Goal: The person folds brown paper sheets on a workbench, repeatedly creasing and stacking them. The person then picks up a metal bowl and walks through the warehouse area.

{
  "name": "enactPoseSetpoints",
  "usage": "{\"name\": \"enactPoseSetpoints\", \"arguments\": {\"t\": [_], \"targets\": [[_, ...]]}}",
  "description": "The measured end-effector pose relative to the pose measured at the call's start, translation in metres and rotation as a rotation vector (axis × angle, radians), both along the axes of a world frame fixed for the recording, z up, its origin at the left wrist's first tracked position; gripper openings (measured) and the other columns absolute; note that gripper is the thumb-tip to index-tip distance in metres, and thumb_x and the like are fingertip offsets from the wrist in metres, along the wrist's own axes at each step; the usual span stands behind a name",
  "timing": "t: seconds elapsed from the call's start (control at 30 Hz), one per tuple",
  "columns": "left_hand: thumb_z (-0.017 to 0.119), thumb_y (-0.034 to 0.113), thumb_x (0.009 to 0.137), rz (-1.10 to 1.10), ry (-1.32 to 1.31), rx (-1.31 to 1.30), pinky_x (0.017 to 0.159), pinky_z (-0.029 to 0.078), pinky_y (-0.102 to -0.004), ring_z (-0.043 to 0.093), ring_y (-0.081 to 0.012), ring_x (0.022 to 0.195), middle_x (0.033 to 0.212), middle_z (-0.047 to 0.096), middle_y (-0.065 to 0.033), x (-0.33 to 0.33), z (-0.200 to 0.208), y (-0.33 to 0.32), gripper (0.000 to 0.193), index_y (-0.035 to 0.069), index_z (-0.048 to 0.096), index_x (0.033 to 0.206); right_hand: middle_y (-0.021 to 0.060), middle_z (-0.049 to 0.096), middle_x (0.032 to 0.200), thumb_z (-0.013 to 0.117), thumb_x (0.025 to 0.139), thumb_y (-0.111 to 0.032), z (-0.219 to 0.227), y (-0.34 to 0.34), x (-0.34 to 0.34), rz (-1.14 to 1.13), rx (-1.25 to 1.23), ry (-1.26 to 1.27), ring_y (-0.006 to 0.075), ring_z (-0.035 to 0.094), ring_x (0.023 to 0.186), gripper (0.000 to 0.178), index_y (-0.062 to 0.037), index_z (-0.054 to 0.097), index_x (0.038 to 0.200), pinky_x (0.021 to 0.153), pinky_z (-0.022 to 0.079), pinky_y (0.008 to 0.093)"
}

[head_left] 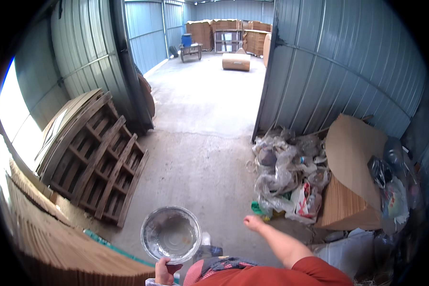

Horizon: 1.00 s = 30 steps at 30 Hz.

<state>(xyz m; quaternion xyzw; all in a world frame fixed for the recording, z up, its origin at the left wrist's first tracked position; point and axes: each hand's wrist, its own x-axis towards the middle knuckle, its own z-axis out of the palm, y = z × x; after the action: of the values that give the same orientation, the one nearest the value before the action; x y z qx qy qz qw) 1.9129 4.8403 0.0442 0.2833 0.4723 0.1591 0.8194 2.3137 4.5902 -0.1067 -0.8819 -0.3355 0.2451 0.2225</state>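
Observation:
A round grey bucket, wet and smeared inside with a pale residue, hangs low in front of my body. My left hand is closed on its near rim, with the thumb uppermost. Away to the right, my right hand is held out over the floor, its fingers curled in and nothing seen in them. The red clothing and patterned cloth at my waist fill the lower edge, and part of my foot shows beside the bucket.
A wooden pallet leans at the left, near stacked cardboard sheets. To the right lie a heap of plastic bags and cardboard. Beyond the doorway are a large brown roll and a cart bearing a blue barrel.

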Motion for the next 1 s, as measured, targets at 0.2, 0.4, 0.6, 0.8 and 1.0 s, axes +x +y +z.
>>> {"name": "enactPoseSetpoints", "arguments": {"t": [0.2,0.4,0.6,0.8,1.0], "targets": [[0.048,0.014,0.082,-0.061,-0.022,-0.001,0.067,0.060,-0.0456,0.069,-0.0332,0.077,0.090,0.068,-0.0201,0.179,0.017,0.148,0.032,-0.009,0.058,0.102,0.0193,0.068,0.096,0.058,0.082,-0.044,-0.086,-0.021,0.040,0.242,-0.480,0.284,0.0371,0.064,0.088,0.040,-0.0083,0.070,0.095,0.079,0.051,0.0456],[0.050,0.020,0.082,-0.204,0.013,0.097,0.070,0.058,-0.0449,0.069,-0.0325,0.078,0.094,0.069,-0.0184,0.374,0.038,0.275,0.034,-0.003,0.059,0.106,0.0173,0.066,0.111,0.056,0.083,-0.045,-0.113,-0.065,0.099,-0.084,-0.842,0.453,0.0336,0.063,0.104,0.044,-0.0095,0.071,0.104,0.087,0.050,0.0415],[0.051,0.020,0.081,-0.179,-0.069,0.071,0.070,0.058,-0.0467,0.068,-0.0318,0.079,0.093,0.069,-0.0178,0.544,0.026,0.361,0.036,-0.002,0.058,0.109,0.0179,0.067,0.106,0.056,0.082,-0.038,-0.131,0.020,0.267,-0.096,-0.829,0.545,0.0336,0.065,0.097,0.038,-0.0080,0.071,0.101,0.083,0.051,0.0433],[0.051,0.024,0.081,-0.224,-0.067,-0.018,0.069,0.058,-0.0426,0.069,-0.0309,0.079,0.092,0.070,-0.0167,0.686,0.043,0.430,0.035,-0.002,0.061,0.103,0.0182,0.068,0.105,0.055,0.082,-0.032,-0.124,0.224,0.525,-0.187,-0.563,0.176,0.0341,0.066,0.095,0.034,-0.0074,0.071,0.100,0.083,0.052,0.0441],[0.052,0.023,0.080,-0.244,-0.052,-0.032,0.067,0.059,-0.0421,0.069,-0.0310,0.076,0.092,0.070,-0.0166,0.820,0.024,0.518,0.036,-0.002,0.061,0.105,0.0154,0.069,0.103,0.058,0.085,-0.030,-0.005,0.453,0.729,-0.191,-0.060,0.118,0.0320,0.065,0.097,0.030,-0.0098,0.069,0.104,0.086,0.051,0.0425]]}}
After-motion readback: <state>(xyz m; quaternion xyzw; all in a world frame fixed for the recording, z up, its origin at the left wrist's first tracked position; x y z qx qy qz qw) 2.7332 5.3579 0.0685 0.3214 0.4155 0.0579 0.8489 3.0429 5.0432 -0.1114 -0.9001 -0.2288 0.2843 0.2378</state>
